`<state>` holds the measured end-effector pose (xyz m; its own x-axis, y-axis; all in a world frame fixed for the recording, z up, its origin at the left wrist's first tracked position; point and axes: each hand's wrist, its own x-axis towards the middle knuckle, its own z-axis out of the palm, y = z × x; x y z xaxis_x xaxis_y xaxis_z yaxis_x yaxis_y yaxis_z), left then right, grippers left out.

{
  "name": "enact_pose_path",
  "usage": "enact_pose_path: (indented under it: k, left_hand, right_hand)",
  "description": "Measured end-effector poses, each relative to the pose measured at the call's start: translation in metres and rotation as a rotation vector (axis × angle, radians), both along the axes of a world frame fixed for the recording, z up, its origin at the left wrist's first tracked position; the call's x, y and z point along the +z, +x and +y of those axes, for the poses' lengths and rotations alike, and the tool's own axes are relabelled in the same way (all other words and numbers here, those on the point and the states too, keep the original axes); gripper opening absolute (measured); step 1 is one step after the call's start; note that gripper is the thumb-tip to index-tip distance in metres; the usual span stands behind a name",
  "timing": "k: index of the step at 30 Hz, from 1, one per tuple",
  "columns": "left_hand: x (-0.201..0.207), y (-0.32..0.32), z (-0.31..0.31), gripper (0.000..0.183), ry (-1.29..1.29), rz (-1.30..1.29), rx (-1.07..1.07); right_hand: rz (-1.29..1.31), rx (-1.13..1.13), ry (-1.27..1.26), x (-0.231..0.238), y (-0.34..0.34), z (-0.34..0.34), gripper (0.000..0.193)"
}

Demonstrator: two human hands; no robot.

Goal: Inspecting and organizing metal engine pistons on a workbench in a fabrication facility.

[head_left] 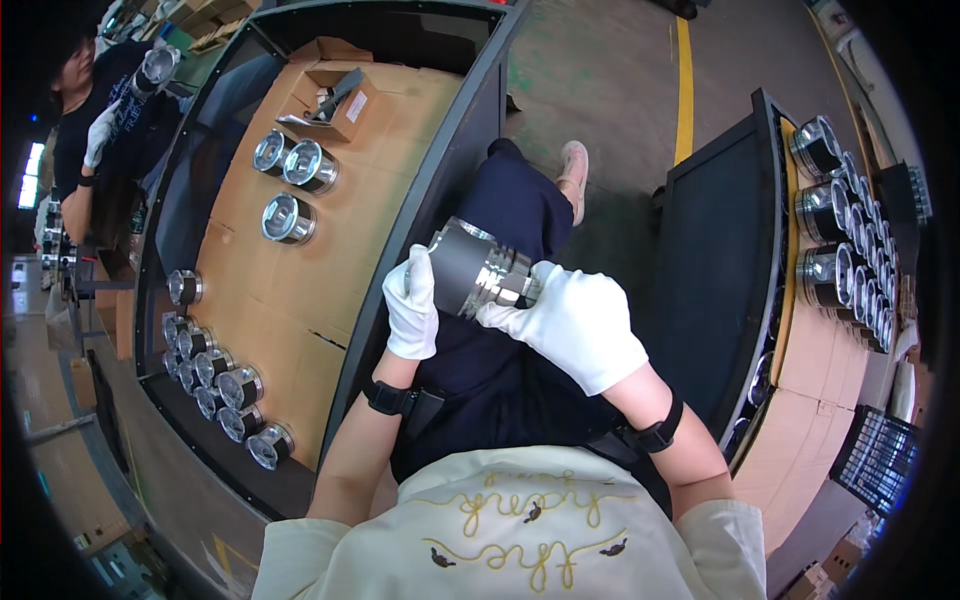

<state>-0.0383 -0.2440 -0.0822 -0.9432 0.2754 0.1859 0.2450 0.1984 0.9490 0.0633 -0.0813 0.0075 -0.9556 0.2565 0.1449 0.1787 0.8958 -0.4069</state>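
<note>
Between my two white-gloved hands, above my lap, a piston (470, 270) lies tilted on its side. Its skirt is dark grey and its grooved ring end is shiny metal. My left hand (412, 305) grips the skirt end, with fingers bent round its edge. At the ring end, my right hand (575, 320) has its thumb below and its fingers closed over the crown, which they partly hide. Nearest on the left, a single piston (288, 218) stands on the cardboard-covered table (330, 250), with two more just beyond it.
Several pistons (240, 386) stand along the table's near left side. A small cardboard box (330, 108) with dark items sits at its far end. On the right, a dark cart (715, 240) carries rows of pistons (825, 210). Another person (120, 110) holds a piston at far left.
</note>
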Motion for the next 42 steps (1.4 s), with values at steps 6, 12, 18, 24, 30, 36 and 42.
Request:
enact_pose_path:
  k: [6, 12, 18, 24, 30, 36, 42]
  left_hand:
    - [-0.001, -0.001, -0.001, 0.05, 0.083, -0.168, 0.037]
    - [0.012, 0.001, 0.005, 0.045, 0.083, -0.121, 0.028]
    - [0.017, 0.001, 0.009, 0.042, 0.003, -0.006, 0.009]
    - [0.015, 0.001, 0.011, 0.042, -0.011, 0.005, 0.002]
    - [0.007, -0.001, 0.009, 0.042, -0.003, -0.026, 0.012]
    - [0.004, 0.0, 0.009, 0.041, 0.02, -0.019, 0.02]
    - [0.011, 0.0, 0.014, 0.04, -0.035, 0.039, 0.037]
  right_hand:
    - [0.014, 0.006, -0.109, -0.002, 0.01, -0.003, 0.037]
    - [0.138, 0.104, -0.082, -0.018, 0.014, 0.004, 0.016]
    - [-0.039, -0.04, -0.048, 0.001, 0.0, -0.003, 0.046]
    - [-0.025, -0.037, 0.004, -0.001, -0.007, 0.001, 0.058]
    - [0.037, -0.011, 0.057, -0.006, -0.012, 0.002, 0.063]
    - [-0.028, 0.002, 0.106, -0.009, -0.01, 0.004, 0.061]
    - [0.006, -0.005, 0.176, -0.011, -0.012, 0.002, 0.065]
